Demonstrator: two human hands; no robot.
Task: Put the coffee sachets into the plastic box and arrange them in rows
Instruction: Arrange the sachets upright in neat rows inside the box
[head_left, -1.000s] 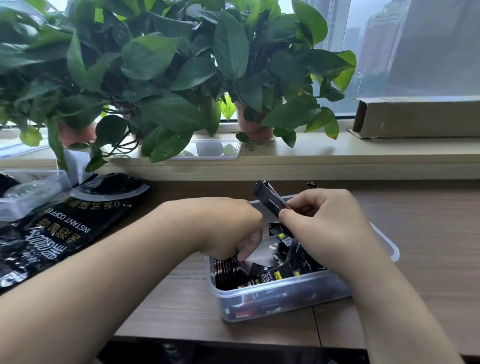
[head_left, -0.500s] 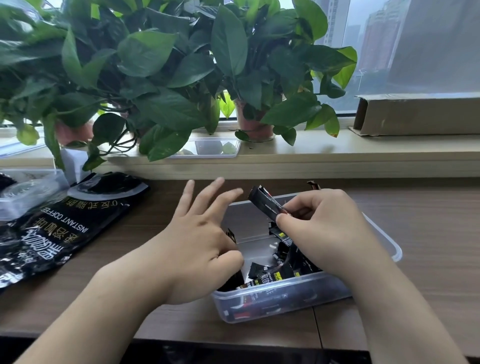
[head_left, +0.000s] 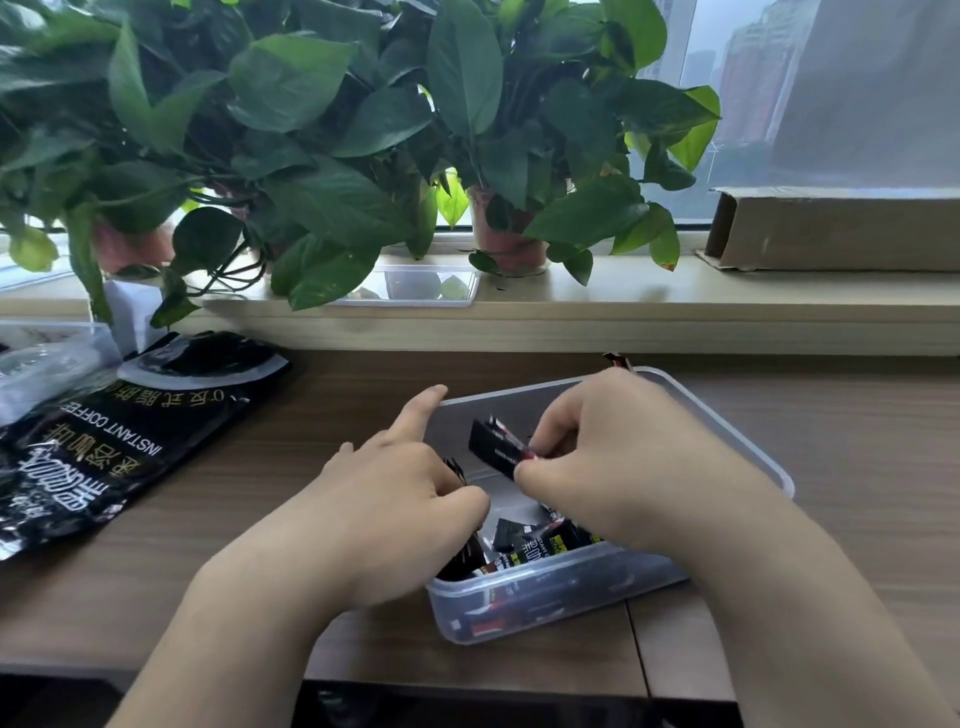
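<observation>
The right hand is pinching a flat, glossy black sachet over the clear plastic box, its long axis slanting and its free end pointing far-left. The left hand is stretching its forefinger to the rim, its other fingers curling over upright sachets inside. Whether they are gripping, I cannot tell.

The plastic box sits on the desk, right of centre, with coffee sachets in it along its near wall and left end. The right hand holds one sachet above the box's middle. Left of the box lies an instant coffee bag. Behind the desk, the windowsill carries potted plants at left and centre and a cardboard box at far right.
</observation>
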